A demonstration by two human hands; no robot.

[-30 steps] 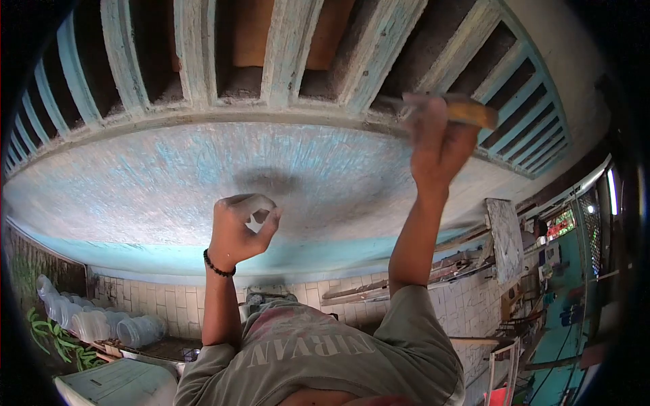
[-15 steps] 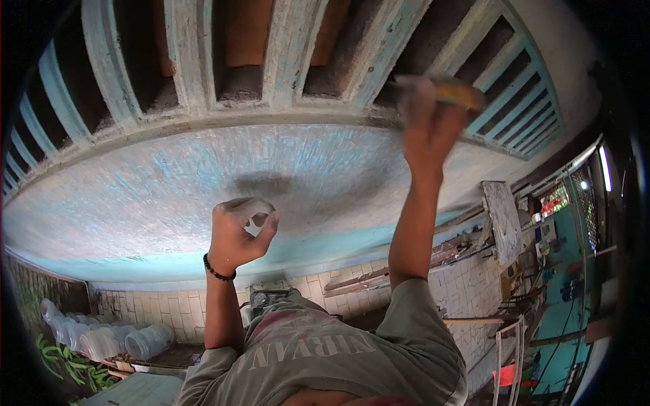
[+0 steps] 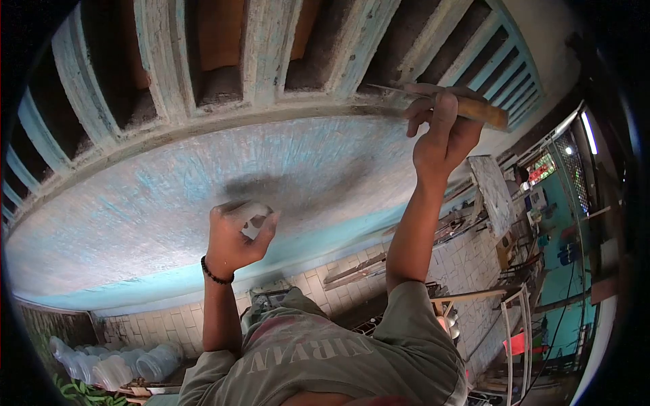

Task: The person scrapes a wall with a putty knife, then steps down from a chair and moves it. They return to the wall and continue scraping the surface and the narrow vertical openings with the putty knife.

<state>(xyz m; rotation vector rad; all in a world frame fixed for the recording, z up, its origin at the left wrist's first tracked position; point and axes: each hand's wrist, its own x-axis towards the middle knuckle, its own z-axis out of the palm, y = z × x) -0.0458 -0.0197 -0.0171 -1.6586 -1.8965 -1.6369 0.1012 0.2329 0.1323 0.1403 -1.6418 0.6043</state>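
My right hand [image 3: 447,128] grips a scraper [image 3: 491,115] by its orange-brown wooden handle. Its thin blade, seen nearly edge-on, points left along the ledge [image 3: 305,108] below the slatted opening. Grey dust coats the fingers. My left hand [image 3: 240,233], wearing a black bead bracelet, hangs in front of the wall [image 3: 183,183] with its fingers curled toward the thumb. A small gap shows inside that curl, and I see no object in it. The wall has worn pale paint with blue streaks, and my hand's shadow falls on it.
Worn blue-and-white slats [image 3: 261,54] rise above the ledge. At lower left are several clear plastic containers [image 3: 156,362] near green leaves. Boards [image 3: 359,271] lie along the tiled floor [image 3: 176,318]. To the right stand a leaning panel [image 3: 494,193] and a wooden frame [image 3: 518,331].
My right hand has shifted slightly right and down, and the scraper shows more sharply. The camera view has tilted a little. My left hand keeps nearly the same pose.
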